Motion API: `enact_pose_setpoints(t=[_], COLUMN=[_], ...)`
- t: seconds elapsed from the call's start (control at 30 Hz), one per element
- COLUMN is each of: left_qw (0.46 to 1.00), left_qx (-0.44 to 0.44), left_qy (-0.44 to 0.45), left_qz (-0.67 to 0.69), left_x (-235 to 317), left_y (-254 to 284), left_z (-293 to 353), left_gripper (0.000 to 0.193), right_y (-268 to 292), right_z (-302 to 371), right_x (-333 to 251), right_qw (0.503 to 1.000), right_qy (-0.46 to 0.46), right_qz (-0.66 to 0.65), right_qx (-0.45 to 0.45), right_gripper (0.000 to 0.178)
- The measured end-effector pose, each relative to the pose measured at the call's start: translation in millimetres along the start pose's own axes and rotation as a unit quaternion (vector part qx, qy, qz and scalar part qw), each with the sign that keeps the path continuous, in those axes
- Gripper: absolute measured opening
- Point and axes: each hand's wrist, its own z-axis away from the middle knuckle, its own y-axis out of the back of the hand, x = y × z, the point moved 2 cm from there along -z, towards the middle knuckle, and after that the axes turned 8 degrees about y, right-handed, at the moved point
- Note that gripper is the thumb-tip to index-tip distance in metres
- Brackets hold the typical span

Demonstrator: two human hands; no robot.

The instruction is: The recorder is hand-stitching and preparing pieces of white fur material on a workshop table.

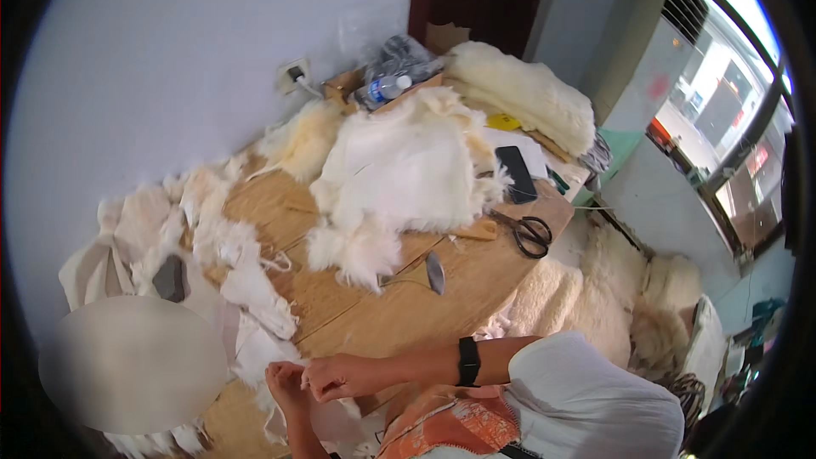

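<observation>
left hand (pixel 284 382) and right hand (pixel 336 376) close together, fingers curled, cannot tell if gripping | white hide piece (pixel 334 418) just below, near table (pixel 374 319) | step: seemingly fine two-handed work | next: likely wants steady fingertips

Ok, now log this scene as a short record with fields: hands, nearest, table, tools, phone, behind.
Hands: left hand and right hand close together, fingers curled; anything held is unclear
Nearest: pale fur scraps
Table: wooden table, large white fur piece spread on it
Tools: black-handled scissors, metal-bladed tool
Phone: dark phone, right of large piece
Behind: cardboard box, clear bottle
</observation>
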Motion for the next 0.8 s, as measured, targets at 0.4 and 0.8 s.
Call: enact_pose_setpoints(t=[0.4, 0.8], left_qw=[0.985, 0.957], left_qx=[-0.107, -0.142], left_qy=[-0.055, -0.039], left_qz=[-0.127, -0.249], left_x=[-40.3, 55.4], left_y=[1.9, -2.7], left_z=[-14.7, 53.0], left_gripper=[0.013, 0.054], right_y=[12.6, 111.2], right_z=[18.5, -29.5], right_x=[30.6, -3.3], right_qw=[0.947, 0.796], right_qy=[-0.317, -0.160], right_qz=[-0.029, 0.559], right_qx=[-0.030, -0.170], right_gripper=[0.012, 0.023])
